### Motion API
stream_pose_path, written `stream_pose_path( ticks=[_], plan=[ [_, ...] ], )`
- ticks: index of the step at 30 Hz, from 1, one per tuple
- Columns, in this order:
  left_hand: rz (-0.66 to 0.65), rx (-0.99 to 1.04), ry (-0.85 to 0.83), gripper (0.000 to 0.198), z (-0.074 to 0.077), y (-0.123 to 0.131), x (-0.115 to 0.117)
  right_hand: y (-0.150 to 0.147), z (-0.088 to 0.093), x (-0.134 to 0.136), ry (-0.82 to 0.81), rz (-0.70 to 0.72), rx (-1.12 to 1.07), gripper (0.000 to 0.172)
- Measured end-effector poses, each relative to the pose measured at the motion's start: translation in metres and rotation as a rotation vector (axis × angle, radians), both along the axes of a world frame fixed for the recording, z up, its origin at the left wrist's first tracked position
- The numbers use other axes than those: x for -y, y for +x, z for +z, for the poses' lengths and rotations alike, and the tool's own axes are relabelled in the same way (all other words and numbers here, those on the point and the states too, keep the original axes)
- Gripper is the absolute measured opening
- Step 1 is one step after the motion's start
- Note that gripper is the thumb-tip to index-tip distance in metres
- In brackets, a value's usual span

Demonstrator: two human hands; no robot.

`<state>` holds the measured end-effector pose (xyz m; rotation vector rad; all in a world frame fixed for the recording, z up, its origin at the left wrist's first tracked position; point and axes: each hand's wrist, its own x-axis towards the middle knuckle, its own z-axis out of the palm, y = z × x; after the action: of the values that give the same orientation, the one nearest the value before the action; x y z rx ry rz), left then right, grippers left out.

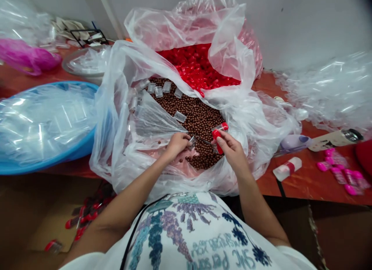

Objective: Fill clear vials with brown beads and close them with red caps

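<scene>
Desk (305, 181): red-brown, carries everything.
Open bag (116, 88): centre frame, mouth spread so the brown beads (200, 119) lie within reach (red caps (197, 66) heaped behind).
Left hand (176, 144): closed on a clear vial (192, 141), low over the beads.
Right hand (232, 152): pinching a red-capped vial (218, 140) just beside it.

Both bare forearms reach forward from the near side and angle inward, bringing the hands near each other without touching. The left hand (176, 144) lies palm down, its fingers curled and pinched together at the tips. The right hand (232, 150) is tilted thumb-up, its fingers closed in a grip.
</scene>
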<state>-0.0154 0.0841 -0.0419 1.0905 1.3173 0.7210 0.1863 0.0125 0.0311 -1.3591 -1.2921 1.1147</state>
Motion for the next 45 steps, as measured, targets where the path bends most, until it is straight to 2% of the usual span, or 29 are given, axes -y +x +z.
stream_pose_path(
  ticks=[4, 8, 11, 16, 20, 24, 27, 32, 35, 41, 45],
  plan=[
    [-0.028, 0.126, -0.037, 0.021, -0.004, 0.006, 0.000, 0.005, -0.018, 0.022, -0.048, -0.092, -0.095, 0.036],
    [-0.012, 0.350, -0.113, 0.034, -0.003, 0.007, 0.009, 0.005, -0.025, 0.027, -0.076, -0.123, -0.227, 0.036],
    [0.005, 0.438, -0.188, 0.041, 0.003, 0.006, 0.016, 0.001, -0.024, 0.024, -0.075, -0.142, -0.288, 0.037],
    [-0.036, 0.531, -0.267, 0.047, 0.019, -0.003, 0.029, -0.009, -0.022, 0.019, -0.085, -0.119, -0.295, 0.033],
    [-0.045, 0.634, -0.241, 0.044, 0.034, -0.013, 0.044, -0.016, -0.023, 0.018, -0.096, -0.097, -0.299, 0.033],
    [-0.010, 0.586, -0.159, 0.040, 0.046, -0.024, 0.060, -0.025, -0.023, 0.019, -0.098, -0.074, -0.283, 0.035],
    [0.005, 0.548, -0.077, 0.041, 0.048, -0.032, 0.067, -0.031, -0.022, 0.019, -0.106, -0.072, -0.260, 0.036],
    [0.015, 0.514, -0.026, 0.045, 0.044, -0.039, 0.070, -0.038, -0.020, 0.015, -0.083, -0.056, -0.125, 0.033],
    [0.003, 0.529, -0.036, 0.047, 0.042, -0.037, 0.072, -0.041, -0.018, 0.011, 0.000, -0.035, -0.048, 0.031],
    [-0.012, 0.522, -0.001, 0.046, 0.045, -0.029, 0.078, -0.050, -0.014, 0.009, 0.086, 0.073, 0.143, 0.029],
    [0.009, 0.463, 0.050, 0.044, 0.042, -0.028, 0.078, -0.050, -0.006, 0.013, 0.283, 0.168, 0.419, 0.031]
  ],
)
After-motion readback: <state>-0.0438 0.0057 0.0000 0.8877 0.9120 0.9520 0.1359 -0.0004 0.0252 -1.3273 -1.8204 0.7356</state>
